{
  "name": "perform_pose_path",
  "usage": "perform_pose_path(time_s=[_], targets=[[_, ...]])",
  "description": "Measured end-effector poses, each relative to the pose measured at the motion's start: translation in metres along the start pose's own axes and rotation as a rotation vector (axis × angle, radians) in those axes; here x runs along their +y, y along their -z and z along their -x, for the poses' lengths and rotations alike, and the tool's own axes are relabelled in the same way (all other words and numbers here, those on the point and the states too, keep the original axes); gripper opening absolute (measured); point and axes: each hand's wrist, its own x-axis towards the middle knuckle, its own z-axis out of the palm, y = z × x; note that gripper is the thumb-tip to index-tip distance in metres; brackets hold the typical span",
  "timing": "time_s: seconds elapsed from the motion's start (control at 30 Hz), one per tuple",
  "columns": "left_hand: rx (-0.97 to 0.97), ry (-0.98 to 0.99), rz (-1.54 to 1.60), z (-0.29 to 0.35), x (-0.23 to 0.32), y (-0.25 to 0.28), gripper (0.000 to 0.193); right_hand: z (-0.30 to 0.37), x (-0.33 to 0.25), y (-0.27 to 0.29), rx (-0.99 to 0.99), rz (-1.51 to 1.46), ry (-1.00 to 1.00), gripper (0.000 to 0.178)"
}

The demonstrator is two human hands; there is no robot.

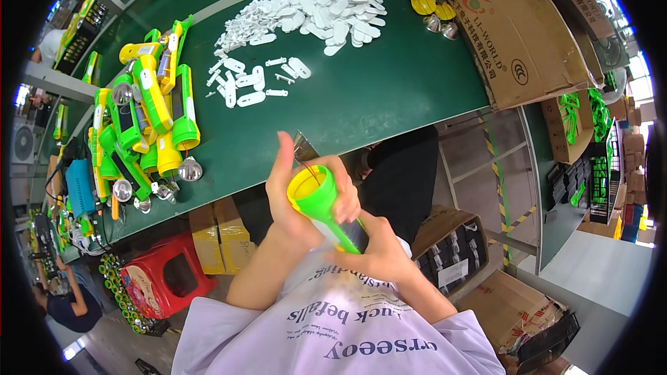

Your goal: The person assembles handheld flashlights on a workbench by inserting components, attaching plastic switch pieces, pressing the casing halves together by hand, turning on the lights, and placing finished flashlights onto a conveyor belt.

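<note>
One green-and-yellow flashlight (316,198) is gripped between the left hand (283,212) and the right hand (382,253), its open yellow mouth tilted up toward the green surface (417,104). The flashlight's head is wrapped by the left hand — fingers curled around its far side, thumb raised clear of it. The flashlight's lower end is clasped by the right hand, closed around the handle, its fingertips partly hidden. Just beyond the flashlight's mouth a silver reflector (303,147) is seen, joined by thin wires (313,175) led into the opening; whether it is touched by the left fingers cannot be told. Beyond the flashlight, white plastic parts (340,10) are heaped on the surface. To its left, other flashlights (142,107) are piled — and beyond it to the right, a brown carton (514,35) is placed.
</note>
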Motion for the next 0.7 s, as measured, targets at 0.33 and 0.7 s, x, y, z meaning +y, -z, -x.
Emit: perform_pose_path(time_s=[0.33,0.7], targets=[[0.168,-0.084,0.009,-0.006,0.001,0.005,0.078,-0.009,0.0,-0.004,0.124,0.181,0.051,0.053],[0.379,-0.038,-0.052,-0.012,-0.002,0.01,0.069,-0.021,0.026,-0.01,0.132,0.05,0.063,0.054]])
